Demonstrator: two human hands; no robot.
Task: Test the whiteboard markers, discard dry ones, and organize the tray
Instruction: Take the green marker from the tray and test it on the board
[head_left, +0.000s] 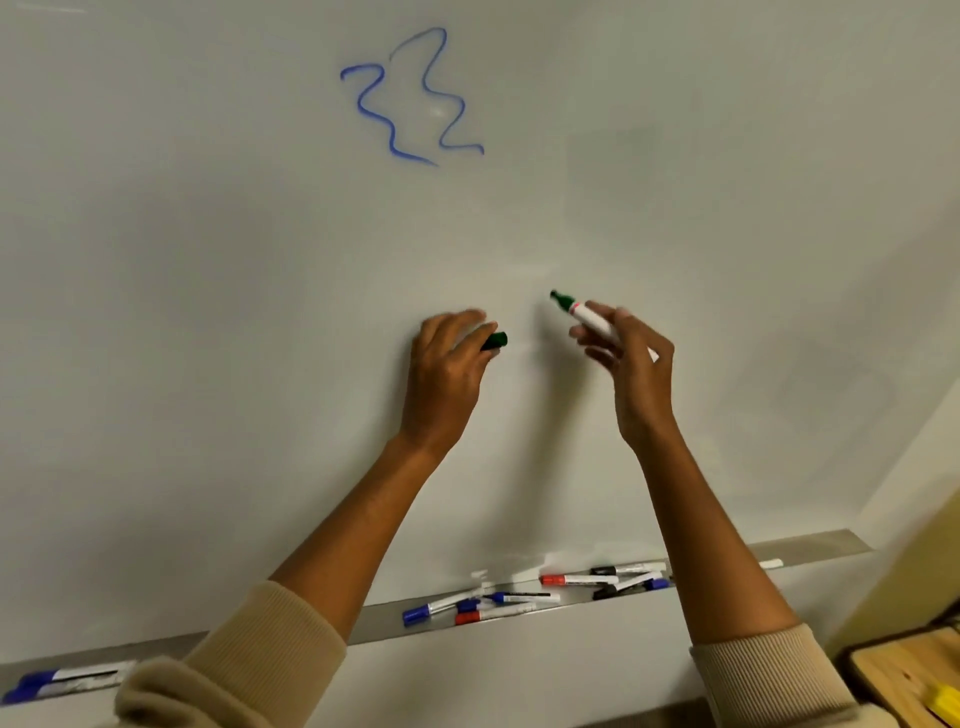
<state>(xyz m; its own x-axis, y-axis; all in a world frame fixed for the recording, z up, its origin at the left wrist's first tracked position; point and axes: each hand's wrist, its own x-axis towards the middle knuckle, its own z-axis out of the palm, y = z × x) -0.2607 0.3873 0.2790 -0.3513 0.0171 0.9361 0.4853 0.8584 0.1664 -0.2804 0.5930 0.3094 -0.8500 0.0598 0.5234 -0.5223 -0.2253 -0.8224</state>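
Observation:
My right hand (631, 364) grips an uncapped green marker (589, 318), its tip pointing up and left, close to the whiteboard (208, 260). My left hand (449, 369) holds the green cap (494, 341) between thumb and fingers, a short gap left of the marker. Two blue squiggles (410, 98) are drawn high on the board. Below, the metal tray (379, 618) carries several blue, red and black markers (480, 605) in a loose pile, with more to the right (602, 579). Two blue markers (62, 680) lie at the tray's far left.
A wooden table (904, 675) with a yellow object (943, 701) stands at the lower right, beside a yellowish wall. A white marker piece (770, 564) lies on the tray's right part.

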